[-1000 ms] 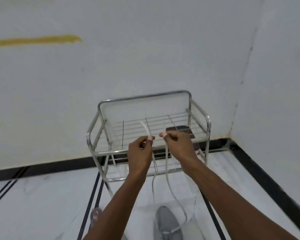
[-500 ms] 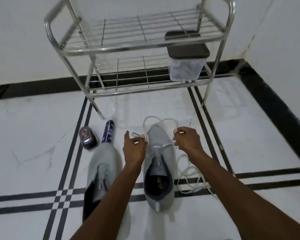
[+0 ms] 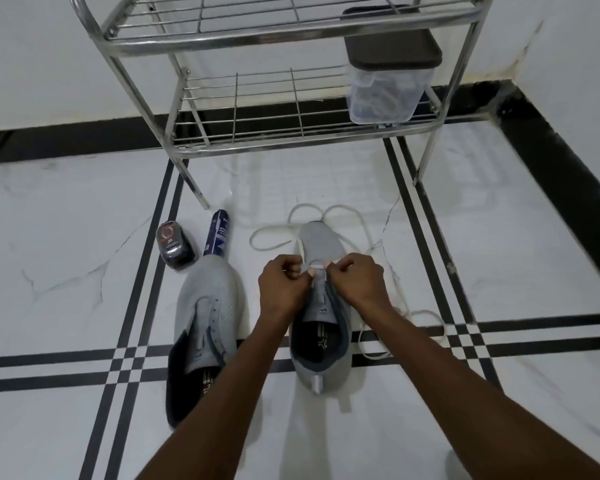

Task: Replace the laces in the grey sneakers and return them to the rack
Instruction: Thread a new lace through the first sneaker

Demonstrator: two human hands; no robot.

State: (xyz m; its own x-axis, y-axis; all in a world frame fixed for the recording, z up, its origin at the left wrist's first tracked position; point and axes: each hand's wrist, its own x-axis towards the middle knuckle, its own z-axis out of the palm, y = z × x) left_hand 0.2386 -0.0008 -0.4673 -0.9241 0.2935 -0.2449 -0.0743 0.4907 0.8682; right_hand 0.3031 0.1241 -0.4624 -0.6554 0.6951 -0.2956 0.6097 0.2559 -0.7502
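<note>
Both hands lowered onto right sneaker [image 3: 321, 317]; left hand [image 3: 284, 284], right hand [image 3: 355, 282] pinch lace [image 3: 329, 211]; fingertips hidden.

— How many shoes near the two-shelf chrome wire rack [image 3: 281, 39]?
— Two grey mesh sneakers [image 3: 207, 317] in front of it, and one white lace [image 3: 329, 211].
— Anything else in front of the rack?
— One dark blue spray can [image 3: 218, 237] and one small black tin [image 3: 174, 245].
— And on it?
— One clear plastic box with a dark lid [image 3: 388, 77], on the lower shelf.
— Hands?
— Two hands [image 3: 284, 282] over the right sneaker.
</note>
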